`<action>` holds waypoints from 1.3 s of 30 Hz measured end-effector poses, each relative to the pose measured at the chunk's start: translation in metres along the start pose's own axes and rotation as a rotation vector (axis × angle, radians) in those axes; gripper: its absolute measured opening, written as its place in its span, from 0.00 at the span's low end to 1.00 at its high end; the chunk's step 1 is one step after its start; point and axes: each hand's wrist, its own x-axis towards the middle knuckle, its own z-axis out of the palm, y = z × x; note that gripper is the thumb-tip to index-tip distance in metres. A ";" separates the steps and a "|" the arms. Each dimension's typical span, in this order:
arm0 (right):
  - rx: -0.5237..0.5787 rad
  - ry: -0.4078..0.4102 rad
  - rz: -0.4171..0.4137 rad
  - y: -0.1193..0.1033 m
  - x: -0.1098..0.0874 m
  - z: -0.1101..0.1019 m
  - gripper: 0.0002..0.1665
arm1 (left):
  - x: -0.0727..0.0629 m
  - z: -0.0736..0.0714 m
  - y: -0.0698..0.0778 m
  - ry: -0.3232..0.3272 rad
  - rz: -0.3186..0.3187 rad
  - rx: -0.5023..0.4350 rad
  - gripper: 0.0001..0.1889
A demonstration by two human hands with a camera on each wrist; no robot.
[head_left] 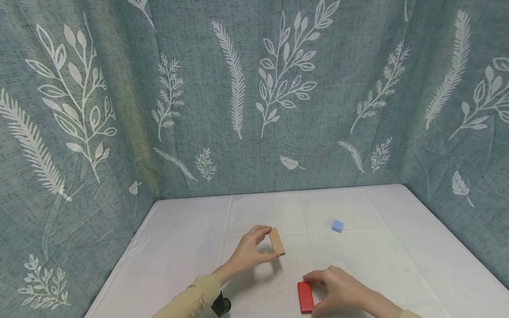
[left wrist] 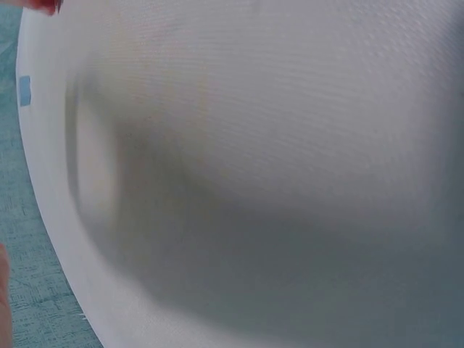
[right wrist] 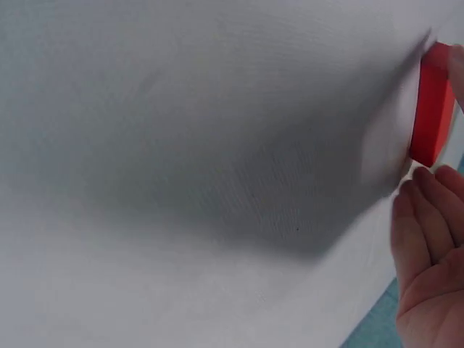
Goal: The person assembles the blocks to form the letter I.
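Right hand grips a red block; left hand grips a wooden block.
Right thumb and fingertips are parted to the red block's length, one at each end; contact between block and cloth cannot be confirmed. Left thumb and fingertips likewise span the wooden block, which appears raised, its shadow falling apart from it on the white tablecloth. Beyond both sets of fingertips, well apart, rests a small blue block, untouched. Step in hand is judged to be two-handed block handling; any next move calls for steady end pressure and a level wrist.
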 end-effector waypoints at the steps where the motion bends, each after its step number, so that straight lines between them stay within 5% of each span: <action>1: 0.028 0.017 0.008 0.000 0.000 0.000 0.35 | 0.000 0.000 0.000 0.000 -0.001 -0.002 0.33; 6: 0.208 0.126 0.034 0.001 0.002 0.004 0.31 | 0.000 0.001 -0.002 -0.001 0.005 0.001 0.33; 11: 0.287 0.134 0.029 0.000 0.002 0.008 0.28 | -0.001 0.002 -0.002 -0.006 -0.001 0.006 0.34; 20: 0.316 0.178 0.034 -0.002 -0.003 0.015 0.21 | -0.003 0.004 -0.004 -0.017 -0.005 0.007 0.34; 39: 0.229 0.114 0.006 -0.004 -0.006 0.019 0.20 | -0.005 0.008 -0.005 -0.036 0.006 0.040 0.34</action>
